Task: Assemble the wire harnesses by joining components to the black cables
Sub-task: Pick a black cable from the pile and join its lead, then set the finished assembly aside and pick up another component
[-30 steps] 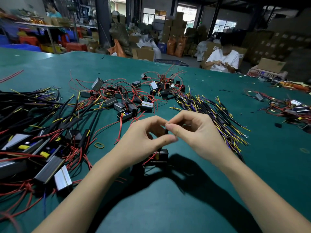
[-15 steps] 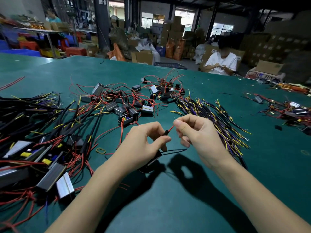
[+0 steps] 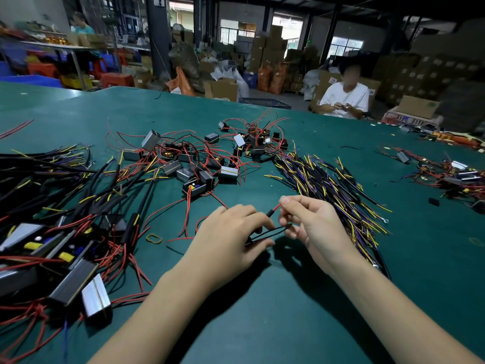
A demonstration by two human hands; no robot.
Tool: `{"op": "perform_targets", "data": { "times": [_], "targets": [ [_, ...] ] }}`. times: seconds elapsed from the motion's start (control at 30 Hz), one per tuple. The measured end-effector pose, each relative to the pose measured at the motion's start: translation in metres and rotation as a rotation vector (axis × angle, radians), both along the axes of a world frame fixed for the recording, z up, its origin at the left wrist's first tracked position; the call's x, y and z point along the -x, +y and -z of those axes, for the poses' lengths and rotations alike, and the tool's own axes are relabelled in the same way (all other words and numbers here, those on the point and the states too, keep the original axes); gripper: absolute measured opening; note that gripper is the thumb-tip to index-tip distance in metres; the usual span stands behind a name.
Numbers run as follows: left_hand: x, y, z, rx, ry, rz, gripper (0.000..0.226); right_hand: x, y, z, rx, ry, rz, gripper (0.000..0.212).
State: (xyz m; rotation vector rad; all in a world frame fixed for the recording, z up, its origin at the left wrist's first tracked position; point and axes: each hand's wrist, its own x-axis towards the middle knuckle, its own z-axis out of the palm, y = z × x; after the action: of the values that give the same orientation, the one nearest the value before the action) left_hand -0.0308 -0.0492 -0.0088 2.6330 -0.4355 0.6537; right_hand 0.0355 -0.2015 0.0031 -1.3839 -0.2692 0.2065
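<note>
My right hand [image 3: 312, 227] pinches the red wire [image 3: 275, 207] taut; my left hand [image 3: 231, 237] grips the black cable [image 3: 267, 233] near the counter [image 3: 288, 311], aligning ends for joining.

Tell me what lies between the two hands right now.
In the head view, a short red wire with a black sleeve and a thin black cable bridge the gap between the left hand and right hand.
</note>
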Motion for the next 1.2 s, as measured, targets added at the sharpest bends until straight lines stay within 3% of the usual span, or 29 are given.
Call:
{"op": "perform_targets", "data": {
  "times": [0.13, 0.27, 0.33, 0.47, 0.67, 0.77, 0.9, 1.07, 1.13, 1.2],
  "targets": [
    [-0.002, -0.002, 0.007, 0.087, -0.075, -0.038, 0.016, -0.001, -0.002, 0.001, 0.030, 0.001, -0.016, 0.017],
    [-0.005, -0.001, 0.016, 0.479, -0.076, -0.151, 0.007, -0.024, -0.003, -0.015, 0.171, -0.086, -0.065, 0.017],
    [-0.008, 0.000, 0.016, 0.673, -0.103, -0.224, 0.009, -0.055, 0.002, -0.028, 0.368, -0.236, 0.022, 0.022],
    [-0.017, 0.005, 0.016, 0.949, -0.117, -0.321, 0.013, -0.132, 0.029, -0.031, 0.972, -0.573, 0.253, 0.026],
    [-0.022, 0.012, 0.019, 1.011, -0.134, -0.353, 0.013, -0.199, 0.073, -0.005, 1.655, -0.802, 0.249, 0.032],
    [-0.024, 0.012, 0.020, 1.031, -0.132, -0.357, 0.016, -0.217, 0.081, 0.003, 1.832, -0.818, 0.238, 0.034],
    [-0.023, 0.010, 0.021, 1.023, -0.124, -0.335, 0.017, -0.229, 0.084, 0.011, 1.847, -0.890, 0.214, 0.037],
    [-0.023, 0.010, 0.022, 1.031, -0.106, -0.325, 0.013, -0.227, 0.082, 0.012, 1.739, -1.150, 0.183, 0.026],
    [-0.022, 0.011, 0.020, 1.048, -0.099, -0.318, 0.011, -0.217, 0.077, 0.010, 1.544, -1.165, 0.195, 0.021],
    [-0.020, 0.010, 0.018, 1.056, -0.092, -0.320, 0.011, -0.194, 0.074, 0.004, 1.136, -1.027, 0.262, 0.010]
  ]
}}
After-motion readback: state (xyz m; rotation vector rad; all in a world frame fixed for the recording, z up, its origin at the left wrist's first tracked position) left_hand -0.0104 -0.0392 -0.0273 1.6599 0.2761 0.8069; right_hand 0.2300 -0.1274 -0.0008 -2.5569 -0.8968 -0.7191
